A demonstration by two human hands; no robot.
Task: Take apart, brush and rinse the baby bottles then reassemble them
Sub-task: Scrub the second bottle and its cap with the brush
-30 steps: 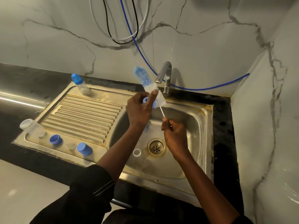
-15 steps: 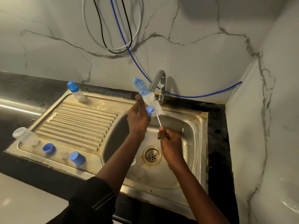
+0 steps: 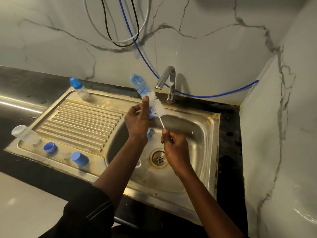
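- one bottle body (image 3: 25, 134) lies stripped, capped bottle (image 3: 79, 88) looks untouched
- left hand (image 3: 137, 121) grips a small blue part (image 3: 151, 115), right hand (image 3: 175, 146) pinches the brush (image 3: 154, 103); rinse, reassembly left

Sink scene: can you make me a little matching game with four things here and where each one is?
Things:
1. bottle brush
2. capped bottle
3. uncapped bottle
4. blue cap

Places:
a. near left corner of the drainboard
b. front edge of the drainboard, right of the blue ring
c. back left corner of the drainboard
d. over the basin, handle pinched by the right hand, bristles at a small blue part gripped by the left hand

Pairs: 1-d, 2-c, 3-a, 4-b.
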